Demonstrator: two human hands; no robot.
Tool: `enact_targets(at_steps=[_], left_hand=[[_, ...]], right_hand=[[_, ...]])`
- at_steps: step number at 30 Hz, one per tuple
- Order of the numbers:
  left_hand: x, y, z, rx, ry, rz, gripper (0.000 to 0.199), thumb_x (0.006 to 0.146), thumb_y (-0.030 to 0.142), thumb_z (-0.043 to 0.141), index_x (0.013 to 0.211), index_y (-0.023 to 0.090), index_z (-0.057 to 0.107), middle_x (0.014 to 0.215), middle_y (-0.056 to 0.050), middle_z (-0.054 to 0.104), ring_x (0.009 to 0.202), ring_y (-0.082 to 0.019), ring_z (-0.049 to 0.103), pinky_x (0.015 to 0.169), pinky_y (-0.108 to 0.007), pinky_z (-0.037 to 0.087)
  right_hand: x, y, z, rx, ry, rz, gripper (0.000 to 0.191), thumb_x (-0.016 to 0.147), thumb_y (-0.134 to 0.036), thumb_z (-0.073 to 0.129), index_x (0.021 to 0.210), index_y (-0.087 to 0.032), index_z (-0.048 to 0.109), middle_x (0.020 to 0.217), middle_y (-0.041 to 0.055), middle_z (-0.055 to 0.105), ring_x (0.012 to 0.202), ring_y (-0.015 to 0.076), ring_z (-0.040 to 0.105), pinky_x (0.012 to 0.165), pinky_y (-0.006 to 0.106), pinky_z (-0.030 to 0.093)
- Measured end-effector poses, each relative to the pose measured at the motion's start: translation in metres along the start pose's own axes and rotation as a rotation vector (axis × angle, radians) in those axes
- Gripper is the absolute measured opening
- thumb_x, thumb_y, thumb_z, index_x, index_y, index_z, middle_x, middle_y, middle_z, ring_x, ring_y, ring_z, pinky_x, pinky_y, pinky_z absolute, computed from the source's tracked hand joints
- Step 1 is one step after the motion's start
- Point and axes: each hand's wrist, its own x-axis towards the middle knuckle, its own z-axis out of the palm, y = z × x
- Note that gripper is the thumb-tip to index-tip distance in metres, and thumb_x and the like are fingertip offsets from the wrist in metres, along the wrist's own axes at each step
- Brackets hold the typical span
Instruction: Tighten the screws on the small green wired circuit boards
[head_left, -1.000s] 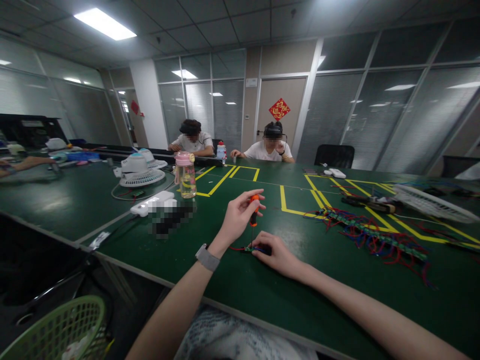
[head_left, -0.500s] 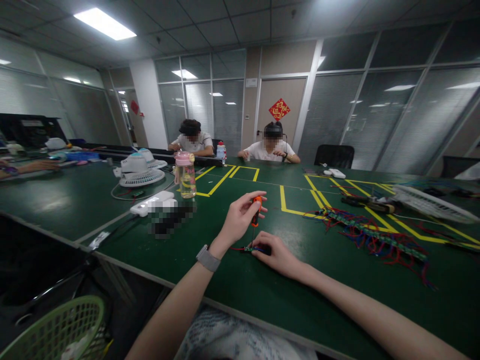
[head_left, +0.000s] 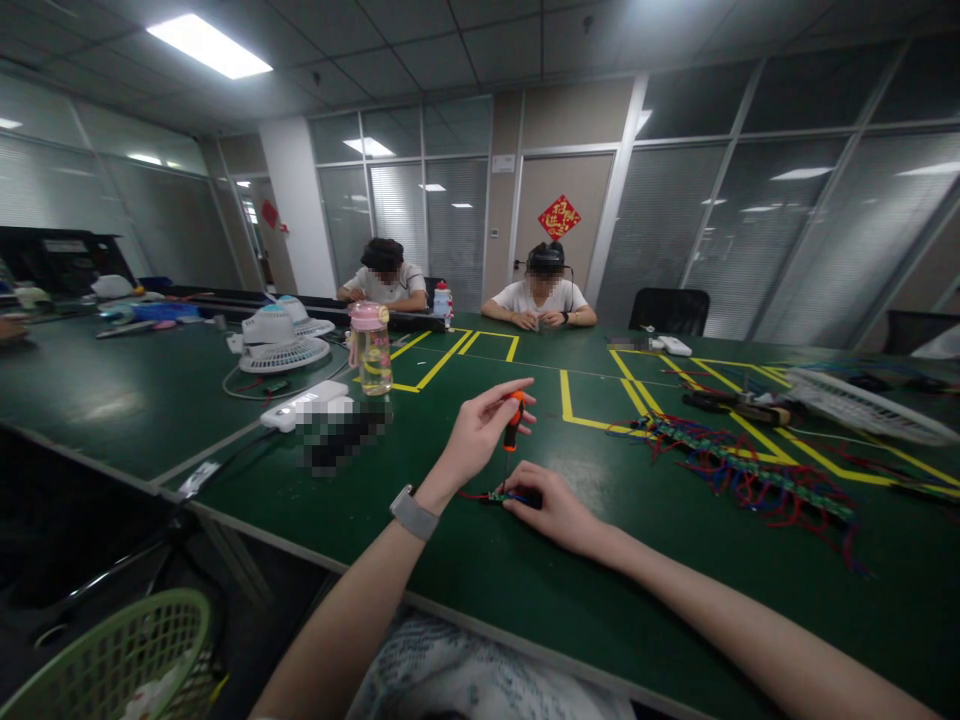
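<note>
My left hand (head_left: pixel 480 430) grips an orange and black screwdriver (head_left: pixel 513 425), which stands nearly upright with its shaft pointing down. Below it, the tip meets a small green circuit board (head_left: pixel 496 497) lying on the green table (head_left: pixel 420 570). Red wire runs out from the board's left side. My right hand (head_left: pixel 551 508) rests on the table with thumb and fingers pinched on the board's right end, where a dark blue wire shows beside the fingers.
Right of my hands lies a long row of wired boards (head_left: pixel 750 470). A pink-lidded bottle (head_left: pixel 371 350), a white power strip (head_left: pixel 307 405) and white fans (head_left: pixel 281 345) stand left. Two people sit opposite. A green basket (head_left: pixel 127 650) is at lower left.
My hands stay nearly in place; the screwdriver handle looks slightly turned. Across the table, the right-hand person's hands have come together. The other person's hand at far left has mostly left the view.
</note>
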Motion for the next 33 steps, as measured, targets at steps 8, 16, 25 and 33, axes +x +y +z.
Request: enact_targets(at_steps=[8, 16, 25, 33], left_hand=[[0.0008, -0.0009, -0.0016, 0.147, 0.106, 0.074, 0.028, 0.088, 0.033, 0.051, 0.11, 0.021, 0.063, 0.11, -0.007, 0.056, 0.088, -0.014, 0.06, 0.072, -0.023, 0.053], [-0.0001, -0.0043, 0.0014, 0.049, 0.132, 0.073, 0.028, 0.085, 0.031, 0.056, 0.109, 0.017, 0.062, 0.107, -0.008, 0.059, 0.084, -0.015, 0.065, 0.069, -0.029, 0.06], [-0.0013, -0.002, 0.0019, 0.005, 0.056, 0.05, 0.03, 0.087, 0.031, 0.053, 0.113, 0.018, 0.06, 0.108, -0.009, 0.059, 0.086, -0.016, 0.065, 0.072, -0.03, 0.059], [-0.0032, -0.0021, 0.0026, 0.026, 0.04, 0.059, 0.031, 0.089, 0.028, 0.05, 0.116, 0.017, 0.057, 0.112, -0.01, 0.057, 0.091, -0.018, 0.065, 0.079, -0.033, 0.058]], right_hand=[[-0.001, 0.0001, 0.0004, -0.012, -0.001, 0.0, 0.011, 0.078, -0.011, 0.06, 0.086, -0.015, 0.066, 0.083, 0.0035, 0.058, 0.073, 0.0138, 0.054, 0.067, 0.025, 0.044], [-0.0006, 0.0007, 0.0005, -0.012, -0.002, 0.004, 0.011, 0.078, -0.011, 0.06, 0.086, -0.015, 0.066, 0.083, 0.0029, 0.058, 0.073, 0.0134, 0.054, 0.067, 0.025, 0.045], [-0.0011, -0.0012, -0.0006, -0.016, -0.002, 0.005, 0.011, 0.078, -0.011, 0.059, 0.086, -0.016, 0.066, 0.083, 0.0031, 0.058, 0.074, 0.0137, 0.055, 0.068, 0.026, 0.045], [0.0001, -0.0023, -0.0007, -0.015, -0.001, -0.004, 0.011, 0.078, -0.011, 0.059, 0.086, -0.016, 0.066, 0.083, 0.0032, 0.058, 0.074, 0.0137, 0.054, 0.067, 0.026, 0.045]])
